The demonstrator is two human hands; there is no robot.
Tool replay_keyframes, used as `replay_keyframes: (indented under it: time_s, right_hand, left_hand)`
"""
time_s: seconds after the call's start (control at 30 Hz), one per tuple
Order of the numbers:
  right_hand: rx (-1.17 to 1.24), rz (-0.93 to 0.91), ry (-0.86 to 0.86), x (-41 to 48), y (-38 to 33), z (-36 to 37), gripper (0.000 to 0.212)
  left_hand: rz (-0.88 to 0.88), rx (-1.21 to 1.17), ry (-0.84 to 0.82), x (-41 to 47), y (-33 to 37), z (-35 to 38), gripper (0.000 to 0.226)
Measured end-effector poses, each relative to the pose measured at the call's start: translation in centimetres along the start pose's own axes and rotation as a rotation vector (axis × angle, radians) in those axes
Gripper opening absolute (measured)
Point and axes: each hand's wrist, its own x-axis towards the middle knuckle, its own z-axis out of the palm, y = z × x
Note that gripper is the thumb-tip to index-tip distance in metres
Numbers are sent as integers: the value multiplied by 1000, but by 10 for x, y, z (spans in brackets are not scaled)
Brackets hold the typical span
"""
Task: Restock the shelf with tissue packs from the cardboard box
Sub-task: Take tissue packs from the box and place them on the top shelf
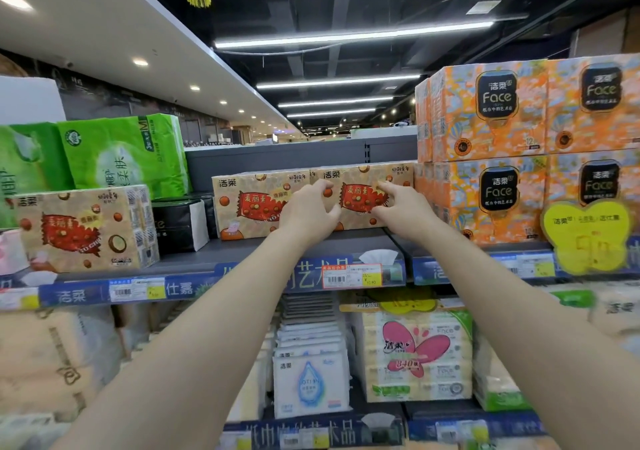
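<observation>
Two beige tissue packs with a red candy-wrapper print stand side by side at the back of the top shelf (221, 255). Both my hands are raised to the right-hand pack (360, 181). My left hand (308, 212) touches its left front edge with loosely curled fingertips. My right hand (401, 207) touches the middle of its front face the same way. Neither hand wraps round the pack. The left-hand pack (249, 200) stands untouched. A third pack of the same kind (83, 228) sits nearer the shelf's front at the left. No cardboard box is in view.
Orange Face tissue packs (491, 151) are stacked two high on the right. Green packs (121, 151) and a black pack (180, 221) stand on the left. Price tags (349, 276) run along the shelf edge. Lower shelves hold more tissue packs (415, 356).
</observation>
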Motion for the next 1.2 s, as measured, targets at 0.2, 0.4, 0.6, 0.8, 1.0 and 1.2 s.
replay_keyframes:
  time_s: [0.2, 0.4, 0.6, 0.8, 1.0, 1.2]
  right_hand:
    - [-118, -13, 35, -80, -27, -19, 54]
    - [-213, 112, 50, -204, -28, -29, 51]
    - [-297, 369, -186, -356, 32, -24, 50]
    - [-445, 535, -318, -479, 109, -43, 50]
    - [-458, 769, -423, -580, 199, -71, 47]
    - [-407, 813, -528, -647, 287, -104, 40]
  left_hand:
    - [134, 157, 15, -69, 19, -43, 52]
    - [255, 77, -40, -164, 47, -55, 49]
    - [265, 40, -256, -296, 71, 3, 49]
    - [203, -12, -557, -402, 119, 62, 54]
    - [163, -2, -770, -495, 185, 127, 52]
    - [33, 87, -942, -564, 251, 198, 62]
